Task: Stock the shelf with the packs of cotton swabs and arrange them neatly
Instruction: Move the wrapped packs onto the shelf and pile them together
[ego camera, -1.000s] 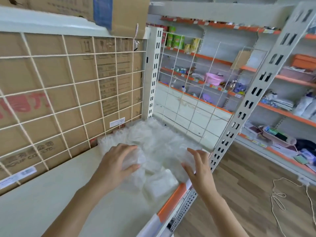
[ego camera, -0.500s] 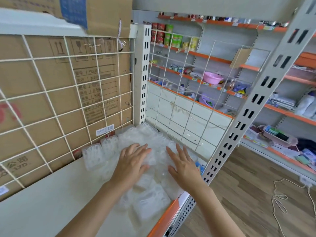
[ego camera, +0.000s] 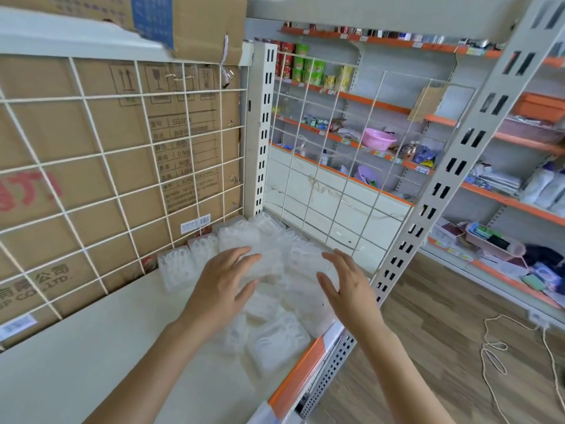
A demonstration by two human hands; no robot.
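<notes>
**Hand state.** The left hand (ego camera: 223, 289) lies flat, fingers straight and together, on top of the packs of cotton swabs (ego camera: 275, 347). It grips nothing. The right hand (ego camera: 347, 290) is beside it, fingers spread and slightly bent, holding nothing. Whether it touches the packs cannot be told. The two hands are apart, with part of the heap between them.

**Location of the goods.** The packs are clear plastic and sit in the right rear corner of the shelf (ego camera: 91, 347). They reach from the wire grid (ego camera: 122, 154) at the back to the orange price rail (ego camera: 301, 371) at the front edge.

**Step in hand.** Judged from the layout, stocking is largely done and the arranging step is under way. The back row is upright, while the middle is a loose heap.

**Next move.** This probably calls for gathering the loose packs between both palms and setting them upright in rows parallel to the grid. Light pressure is advised, since the packs look slippery and may slide over the rail.

**Count.**
- Hands: two.
- Upright packs along the grid: four.
- Flat packs near the rail: at least two.
- Packs in the heap: blurred, so no count is possible.
</notes>
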